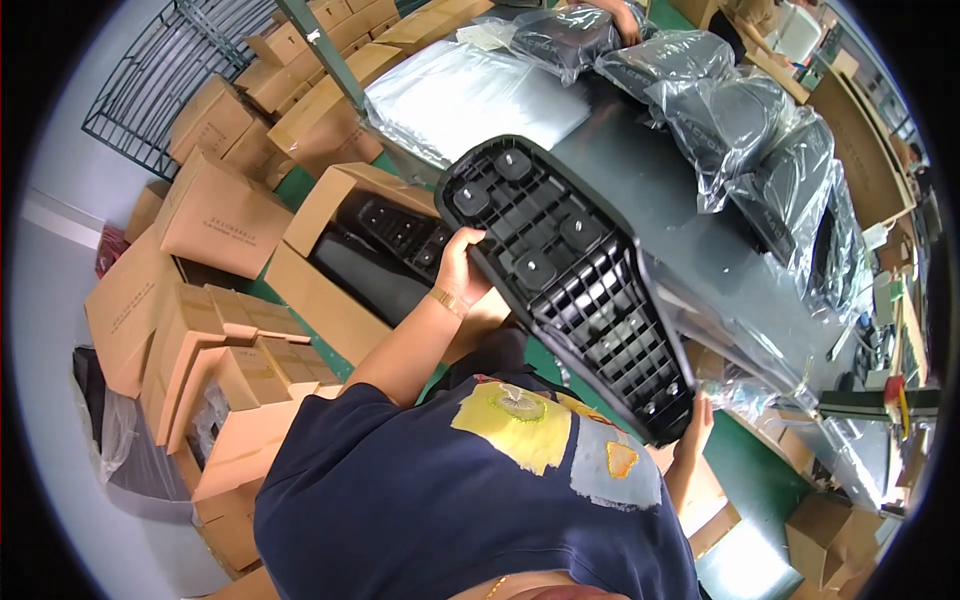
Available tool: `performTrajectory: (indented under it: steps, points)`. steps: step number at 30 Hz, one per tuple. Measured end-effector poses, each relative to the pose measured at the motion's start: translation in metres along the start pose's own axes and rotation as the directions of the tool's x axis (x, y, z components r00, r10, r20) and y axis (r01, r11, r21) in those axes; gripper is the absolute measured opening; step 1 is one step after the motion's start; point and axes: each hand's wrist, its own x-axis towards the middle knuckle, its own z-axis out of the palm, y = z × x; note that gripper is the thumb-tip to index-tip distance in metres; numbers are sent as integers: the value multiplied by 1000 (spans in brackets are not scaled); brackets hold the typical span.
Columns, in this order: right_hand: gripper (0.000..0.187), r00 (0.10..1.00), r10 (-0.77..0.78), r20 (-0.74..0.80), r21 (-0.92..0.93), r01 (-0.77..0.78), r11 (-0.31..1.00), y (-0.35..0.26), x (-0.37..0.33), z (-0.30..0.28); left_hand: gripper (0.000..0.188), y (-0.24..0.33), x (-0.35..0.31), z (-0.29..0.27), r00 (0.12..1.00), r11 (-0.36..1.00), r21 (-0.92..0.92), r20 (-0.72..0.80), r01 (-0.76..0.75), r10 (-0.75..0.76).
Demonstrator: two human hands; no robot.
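Observation:
A black motorcycle seat is held up in front of me, tilted, its ribbed plastic underside with several metal studs facing me. The wide end is at the upper left, and the narrow end reaches down to the right. My left hand is closed on the edge of the wide end, its fingertips hidden behind the seat. At the narrow end my right hand grips the tip, with most of its fingers out of sight. Left of the seat, an open carton contains more black seats.
A dark worktable carries clear plastic bags and several bagged seats. Stacked cartons crowd the left side. Another person's hand touches a bagged seat at the table's far edge.

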Motion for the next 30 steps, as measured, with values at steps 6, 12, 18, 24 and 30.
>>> performTrajectory:
  steps: [6,12,18,24,30]
  points:
    - [48,836,275,475,-631,107,768,-15,54,9,47,17,31,-8,994,994,-18,-23,104,-104]
    - [61,565,248,787,-318,27,948,-107,88,176,35,40,105,-11,985,987,31,62,159,-160]
    - [50,756,270,596,-503,89,860,-114,131,216,45,96,179,13,994,998,66,113,-12,5]
    - [50,779,302,549,-479,-3,878,-135,135,228,51,152,250,15,996,716,694,26,-79,85]
    - [46,767,275,579,-491,59,869,-145,164,225,35,144,270,21,871,114,932,271,-343,410]
